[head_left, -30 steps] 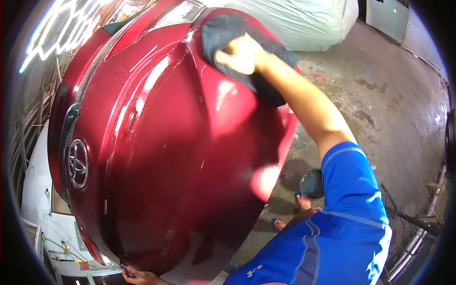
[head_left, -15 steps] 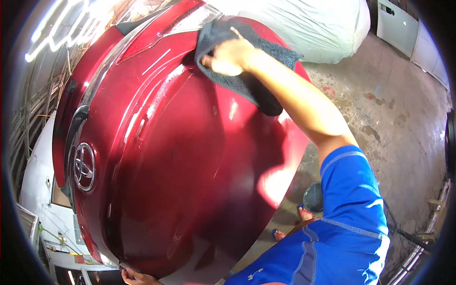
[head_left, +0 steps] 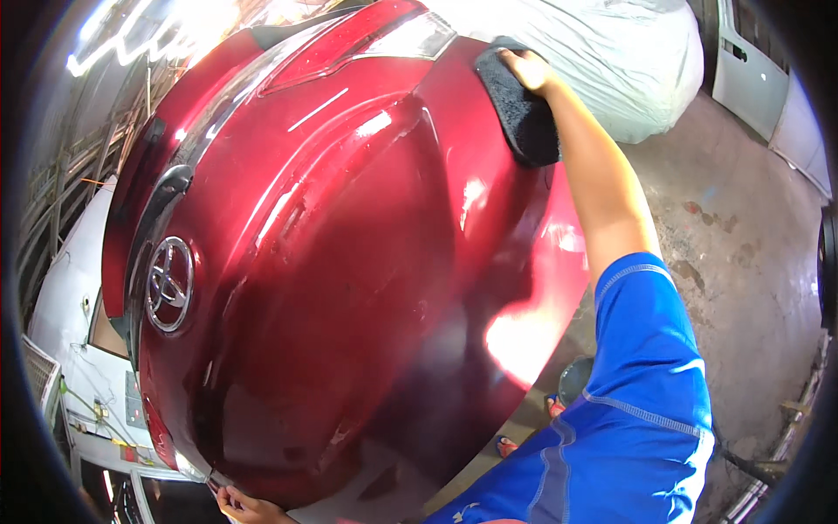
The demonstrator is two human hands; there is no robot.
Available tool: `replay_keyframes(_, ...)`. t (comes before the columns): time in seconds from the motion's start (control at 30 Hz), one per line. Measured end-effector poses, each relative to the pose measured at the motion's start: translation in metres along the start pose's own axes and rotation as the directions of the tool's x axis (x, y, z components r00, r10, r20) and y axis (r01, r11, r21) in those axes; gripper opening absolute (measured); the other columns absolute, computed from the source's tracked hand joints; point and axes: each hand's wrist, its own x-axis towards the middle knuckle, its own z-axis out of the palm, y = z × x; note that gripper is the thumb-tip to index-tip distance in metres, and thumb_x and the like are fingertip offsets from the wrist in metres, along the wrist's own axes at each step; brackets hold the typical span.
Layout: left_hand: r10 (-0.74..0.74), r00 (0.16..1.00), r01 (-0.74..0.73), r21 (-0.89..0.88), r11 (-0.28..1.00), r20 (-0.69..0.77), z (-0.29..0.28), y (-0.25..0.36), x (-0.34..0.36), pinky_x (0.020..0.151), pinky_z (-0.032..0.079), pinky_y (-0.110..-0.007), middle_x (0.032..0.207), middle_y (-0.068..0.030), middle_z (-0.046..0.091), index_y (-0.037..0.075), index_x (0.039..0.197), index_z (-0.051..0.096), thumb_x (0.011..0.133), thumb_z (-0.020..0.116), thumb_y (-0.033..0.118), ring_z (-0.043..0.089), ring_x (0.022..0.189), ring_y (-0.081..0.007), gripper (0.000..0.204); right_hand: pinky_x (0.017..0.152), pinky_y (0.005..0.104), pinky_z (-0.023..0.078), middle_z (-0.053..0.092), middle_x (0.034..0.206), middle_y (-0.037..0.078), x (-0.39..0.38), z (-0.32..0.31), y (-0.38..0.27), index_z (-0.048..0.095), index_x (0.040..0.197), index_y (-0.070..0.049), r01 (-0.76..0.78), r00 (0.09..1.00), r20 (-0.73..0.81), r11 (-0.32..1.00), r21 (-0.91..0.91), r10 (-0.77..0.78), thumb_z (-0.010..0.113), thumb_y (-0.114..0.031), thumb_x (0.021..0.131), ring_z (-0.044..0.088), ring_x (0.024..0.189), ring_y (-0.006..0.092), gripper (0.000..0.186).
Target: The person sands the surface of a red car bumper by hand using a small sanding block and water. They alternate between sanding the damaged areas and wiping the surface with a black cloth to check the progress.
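The rear of a glossy dark red car fills the middle of the head view, with a round chrome emblem on its left part. Over toward the far right corner, my right hand is closed on a dark grey towel, which lies against the red paint beside the tail light. At the bottom left, my left hand is by the car's lower edge, its fingers bent and pressed together. What those fingers grip, if anything, cannot be made out.
A vehicle under a pale cover stands beyond the car. A loose white door panel leans at the far right. On the stained concrete floor, a dark bucket sits near my sandalled feet. Bright lamps shine at upper left.
My right hand and the towel have moved right across the panel, uncovering the tail light's inner end. The towel now looks more bunched. My left hand stays by the lower edge.
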Motion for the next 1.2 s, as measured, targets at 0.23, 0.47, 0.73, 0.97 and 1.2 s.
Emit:
replay_keyframes(0.23, 0.029, 0.999, -0.029, -0.02, 0.999, 0.018, 0.001, -0.015, 0.0, 0.091, 0.055, -0.039, 0.119, -0.0181, 0.069, -0.007, 0.124, 0.068, 0.109, 0.067, 0.03, 0.067, 0.101, -0.0282, 0.04, 0.096, 0.0592, 0.049, 0.069, 0.107, 0.028, -0.223, 0.015, -0.019, 0.07, 0.105, -0.001, 0.308, 0.949, 0.191, 0.864, -0.399, -0.25, 0.051, -0.029, 0.103, 0.068, 0.102, 0.0488, 0.035)
replay_keyframes(0.47, 0.031, 0.999, -0.032, -0.041, 0.999, -0.014, 0.003, -0.019, 0.003, 0.089, 0.055, -0.038, 0.114, -0.0169, 0.071, -0.005, 0.121, 0.069, 0.108, 0.069, 0.029, 0.068, 0.098, -0.0267, 0.037, 0.072, 0.0534, 0.053, 0.061, 0.064, 0.026, -0.269, 0.016, -0.152, 0.061, 0.057, 0.001, 0.46, 0.879, 0.188, 0.883, -0.094, -0.437, 0.059, -0.051, 0.093, 0.066, 0.068, 0.0446, 0.063)
replay_keyframes(0.73, 0.092, 0.995, -0.095, -0.067, 0.993, -0.041, 0.003, -0.017, -0.002, 0.087, 0.055, -0.037, 0.113, -0.0154, 0.072, -0.004, 0.119, 0.071, 0.108, 0.069, 0.027, 0.067, 0.097, -0.0252, 0.032, 0.117, 0.0583, 0.038, 0.076, 0.093, 0.025, -0.208, 0.008, -0.164, 0.075, 0.078, 0.005, 0.421, 0.9, 0.219, 0.883, -0.207, -0.378, 0.052, -0.05, 0.098, 0.072, 0.105, 0.044, 0.062)
replay_keyframes(0.97, 0.108, 0.992, -0.112, -0.061, 0.992, -0.066, 0.006, -0.007, -0.007, 0.089, 0.056, -0.037, 0.115, -0.0161, 0.07, -0.003, 0.118, 0.071, 0.108, 0.07, 0.027, 0.067, 0.1, -0.0266, 0.032, 0.122, 0.0756, 0.021, 0.042, 0.167, 0.018, -0.436, 0.078, -0.152, 0.051, 0.157, -0.011, 0.728, 0.645, 0.246, 0.68, 0.09, -0.724, 0.064, -0.033, 0.088, 0.037, 0.156, 0.042, 0.073)
replay_keyframes(1.2, 0.645, 0.69, -0.72, -0.222, 0.658, -0.328, 0.001, 0.196, -0.026, 0.083, 0.06, -0.047, 0.11, -0.0175, 0.063, -0.001, 0.104, 0.065, 0.107, 0.064, 0.021, 0.067, 0.098, -0.0331, 0.022, 0.113, 0.0508, 0.046, 0.053, 0.156, 0.019, -0.511, 0.106, -0.144, 0.056, 0.154, -0.013, 0.635, 0.63, 0.426, 0.747, 0.199, -0.649, 0.072, -0.042, 0.084, 0.056, 0.14, 0.0365, 0.077)
